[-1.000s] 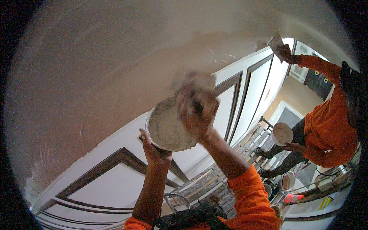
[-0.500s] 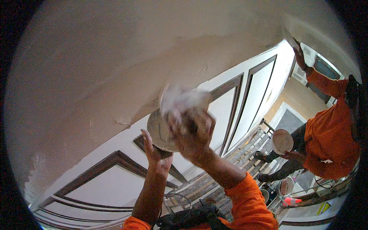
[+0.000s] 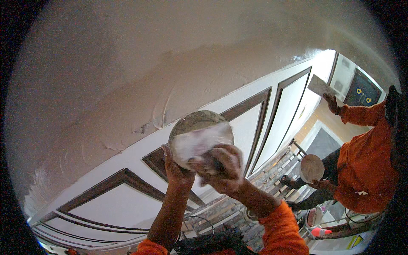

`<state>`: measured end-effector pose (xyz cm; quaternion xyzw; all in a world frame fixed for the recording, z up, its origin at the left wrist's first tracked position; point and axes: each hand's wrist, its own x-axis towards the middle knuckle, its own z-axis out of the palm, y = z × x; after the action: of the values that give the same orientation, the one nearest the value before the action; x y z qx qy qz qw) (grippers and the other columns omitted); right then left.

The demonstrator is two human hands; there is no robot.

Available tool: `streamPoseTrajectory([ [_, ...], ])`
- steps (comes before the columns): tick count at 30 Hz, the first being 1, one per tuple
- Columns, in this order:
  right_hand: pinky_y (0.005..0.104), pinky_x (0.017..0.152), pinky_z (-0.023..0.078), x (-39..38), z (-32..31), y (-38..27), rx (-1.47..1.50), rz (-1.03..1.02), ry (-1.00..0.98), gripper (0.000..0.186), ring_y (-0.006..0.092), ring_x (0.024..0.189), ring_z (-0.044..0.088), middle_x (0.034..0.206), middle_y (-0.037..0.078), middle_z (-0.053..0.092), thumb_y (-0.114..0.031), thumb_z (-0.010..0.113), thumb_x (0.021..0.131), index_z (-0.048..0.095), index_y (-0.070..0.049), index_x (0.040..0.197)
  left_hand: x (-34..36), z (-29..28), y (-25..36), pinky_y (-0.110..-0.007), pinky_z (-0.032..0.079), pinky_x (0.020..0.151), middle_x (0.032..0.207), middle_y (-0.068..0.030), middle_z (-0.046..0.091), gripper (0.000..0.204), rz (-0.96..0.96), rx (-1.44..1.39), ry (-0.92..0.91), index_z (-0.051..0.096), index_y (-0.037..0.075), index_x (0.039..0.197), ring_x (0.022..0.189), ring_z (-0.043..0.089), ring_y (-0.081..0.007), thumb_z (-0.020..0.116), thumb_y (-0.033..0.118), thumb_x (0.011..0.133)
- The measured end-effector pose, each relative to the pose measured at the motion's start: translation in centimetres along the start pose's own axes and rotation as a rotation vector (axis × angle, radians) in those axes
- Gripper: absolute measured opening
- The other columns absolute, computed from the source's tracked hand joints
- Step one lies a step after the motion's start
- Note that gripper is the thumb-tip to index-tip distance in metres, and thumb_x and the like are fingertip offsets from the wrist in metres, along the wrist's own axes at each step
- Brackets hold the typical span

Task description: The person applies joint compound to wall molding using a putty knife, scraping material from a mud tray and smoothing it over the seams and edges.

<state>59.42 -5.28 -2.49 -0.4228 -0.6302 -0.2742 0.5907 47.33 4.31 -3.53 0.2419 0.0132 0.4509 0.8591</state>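
Two hands up — left hand (image 3: 176, 168) clasping round plaster pan (image 3: 199, 136), right hand (image 3: 221, 168) closed on blurred tool.

Both forearms are bare. Bright orange sleeves are pushed up toward the elbows, the right sleeve (image 3: 280, 231) showing more cloth than the left sleeve (image 3: 148, 248).

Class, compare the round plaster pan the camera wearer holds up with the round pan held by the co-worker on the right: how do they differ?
The wearer's pan is raised near the ceiling; the co-worker's pan sits low, near waist height. The wearer's pan looks larger and nearer, the co-worker's smaller and farther. Both are round and pale.
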Motion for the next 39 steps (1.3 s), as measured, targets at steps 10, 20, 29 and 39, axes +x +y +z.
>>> streamPoseTrajectory([
  [10,0.0356,0.083,0.042,10.1,-0.6,6.9,-0.4,0.227,0.515,0.033,0.0277,0.094,0.05,0.103,0.014,0.054,-0.008,0.057,0.085,0.057,-0.002,0.118,-1.7,0.3,0.3,-0.05,0.032,0.103,0.135,-0.012,0.041,0.066,0.217,0.337,0.098,0.035,0.006,0.133,0.122,0.041,-0.03,0.041,0.055,0.09],
  [20,0.044,0.084,0.039,0.3,3.0,-0.6,0.23,0.357,0.224,0.035,0.0277,0.099,0.051,0.113,0.013,0.051,-0.013,0.067,0.076,0.054,-0.011,0.108,-0.5,-2.2,0.2,-0.051,0.033,0.101,0.134,-0.0144,0.04,0.068,0.153,0.612,0.106,0.034,0.006,0.133,0.122,0.04,-0.0319,0.043,0.057,0.088],
  [29,0.0383,0.096,0.039,6.9,5.2,7.2,0.999,0.678,1.135,0.045,0.0232,0.104,0.049,0.115,0.011,0.051,-0.017,0.057,0.086,0.04,-0.004,0.125,-2.4,-1.4,2.5,-0.053,0.032,0.101,0.134,-0.0145,0.04,0.068,0.117,0.133,0.183,0.036,0.008,0.134,0.123,0.038,-0.0328,0.038,0.059,0.089],
  [39,0.0287,0.076,0.048,2.9,15.2,-8.2,1.109,0.632,1.047,0.035,0.0178,0.091,0.056,0.105,0.006,0.056,-0.013,0.06,0.083,0.049,-0.005,0.115,-8.4,-4.3,11.2,-0.051,0.03,0.105,0.136,-0.0114,0.041,0.072,0.188,0.211,0.198,0.036,0.009,0.135,0.124,0.04,-0.0304,0.038,0.063,0.087],
])
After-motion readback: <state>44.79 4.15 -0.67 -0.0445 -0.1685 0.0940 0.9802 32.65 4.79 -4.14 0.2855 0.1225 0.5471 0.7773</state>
